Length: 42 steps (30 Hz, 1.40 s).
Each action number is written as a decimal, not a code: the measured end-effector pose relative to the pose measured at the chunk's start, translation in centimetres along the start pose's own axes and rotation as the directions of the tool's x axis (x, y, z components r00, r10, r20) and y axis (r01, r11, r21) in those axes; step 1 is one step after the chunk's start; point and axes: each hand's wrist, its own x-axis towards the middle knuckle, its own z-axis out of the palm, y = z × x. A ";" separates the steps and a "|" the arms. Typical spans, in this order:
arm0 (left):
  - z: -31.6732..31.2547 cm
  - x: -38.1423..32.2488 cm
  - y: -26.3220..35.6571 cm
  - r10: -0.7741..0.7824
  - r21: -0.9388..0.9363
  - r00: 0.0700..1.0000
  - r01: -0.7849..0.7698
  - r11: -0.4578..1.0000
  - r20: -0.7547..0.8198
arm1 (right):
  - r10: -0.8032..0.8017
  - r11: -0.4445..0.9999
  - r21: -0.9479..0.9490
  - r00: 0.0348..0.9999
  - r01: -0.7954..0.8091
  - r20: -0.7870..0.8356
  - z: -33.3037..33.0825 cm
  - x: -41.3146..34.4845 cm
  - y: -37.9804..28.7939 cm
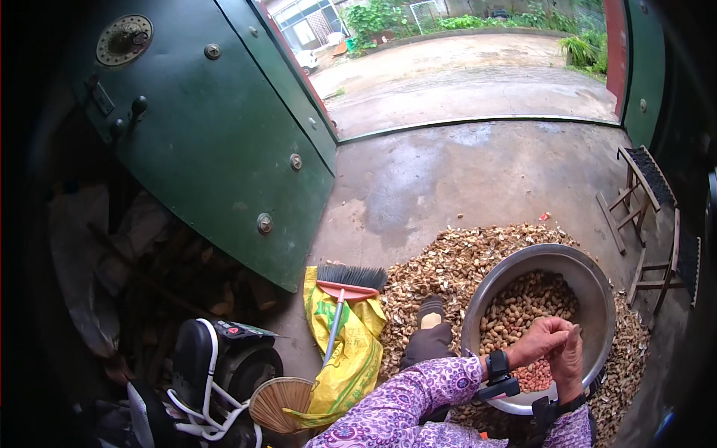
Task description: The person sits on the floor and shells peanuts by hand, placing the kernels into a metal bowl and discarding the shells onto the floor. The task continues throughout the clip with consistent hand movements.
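Note:
My left hand point(538, 340) and my right hand point(566, 364) meet above a wide metal basin point(595, 313). Their fingertips pinch together on a small thing, apparently a peanut point(575, 330), mostly covered by the fingers. Unshelled peanuts point(524, 302) fill the far side of the basin. Reddish shelled kernels point(532, 376) lie in its near part, below my wrists. A dark band with a small device sits on each wrist. My forearms partly hide the basin's near rim.
Broken peanut shells point(431, 263) spread around the basin and my foot point(431, 320). Left of them are a yellow woven sack point(350, 358), a broom point(350, 283) and a shoe point(193, 358). Folding stools point(644, 179) stand right. A green metal door point(224, 129) opens onto a yard.

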 end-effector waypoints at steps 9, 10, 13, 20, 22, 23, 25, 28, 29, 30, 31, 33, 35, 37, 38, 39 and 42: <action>-0.4 0.0 0.8 -0.032 -0.103 0.998 0.037 0.994 0.054 | -0.059 0.998 -0.013 0.998 0.059 -0.032 -2.6 0.4 -0.1; -0.5 -0.1 0.9 -0.040 -0.104 0.997 0.047 0.993 0.063 | -0.042 0.999 -0.018 0.999 0.042 0.003 -2.8 0.4 -0.2; -0.7 0.0 0.5 -0.044 -0.124 0.996 0.054 0.991 0.078 | -0.045 0.995 -0.094 0.999 0.044 -0.011 -3.9 0.7 0.6; -0.9 -0.3 0.9 -0.059 -0.165 0.991 0.079 0.983 0.121 | -0.084 0.987 -0.142 0.996 0.080 -0.023 -2.6 0.6 0.1; -0.9 -0.2 0.6 -0.061 -0.216 0.989 0.089 0.972 0.133 | -0.100 0.970 -0.222 0.995 0.099 0.005 -3.4 0.7 0.1; -0.9 -0.2 0.5 -0.062 -0.217 0.989 0.091 0.972 0.135 | -0.100 0.970 -0.223 0.995 0.098 0.002 -3.4 0.7 0.3; -0.7 -0.2 0.2 -0.066 -0.269 0.993 0.090 0.959 0.096 | -0.161 0.952 -0.274 0.985 0.138 -0.061 -3.3 0.8 0.8; -1.1 0.1 -0.5 -0.087 -0.280 0.994 0.102 0.955 0.063 | -0.177 0.951 -0.278 0.976 0.136 -0.128 -1.6 0.5 0.1; -1.2 0.1 -0.7 -0.091 -0.280 0.994 0.105 0.954 0.063 | -0.175 0.952 -0.277 0.976 0.134 -0.131 -1.5 0.5 0.2; -1.2 0.0 -0.6 -0.091 -0.326 0.994 0.106 0.939 0.062 | -0.184 0.958 -0.248 0.973 0.145 -0.142 -1.4 0.5 0.3; -1.1 0.0 -0.6 -0.090 -0.373 0.994 0.107 0.922 0.061 | -0.192 0.963 -0.219 0.969 0.156 -0.154 -1.4 0.5 0.3; -0.9 0.2 -0.5 -0.084 -0.417 0.995 0.096 0.904 0.047 | -0.162 0.976 -0.177 0.970 0.130 -0.182 -1.4 0.5 0.2; -0.9 0.2 -0.3 -0.105 -0.401 0.993 0.116 0.909 0.050 | -0.131 0.986 -0.134 0.970 0.104 -0.206 -1.6 0.4 0.0; -1.1 0.3 -0.4 -0.111 -0.371 0.992 0.124 0.920 0.056 | -0.122 0.978 -0.187 0.979 0.091 -0.165 -1.8 0.3 -0.2; -1.2 0.3 -0.4 -0.127 -0.346 0.991 0.137 0.928 0.050 | -0.121 0.978 -0.188 0.979 0.089 -0.166 -2.0 0.3 -0.1; -1.2 0.4 -0.3 -0.144 -0.320 0.989 0.151 0.935 0.044 | -0.148 0.969 -0.221 0.975 0.110 -0.163 -2.2 0.4 0.1; -1.5 0.4 0.1 -0.187 -0.334 0.982 0.187 0.924 0.030 | -0.194 0.941 -0.308 0.971 0.143 -0.141 -1.9 0.2 -0.5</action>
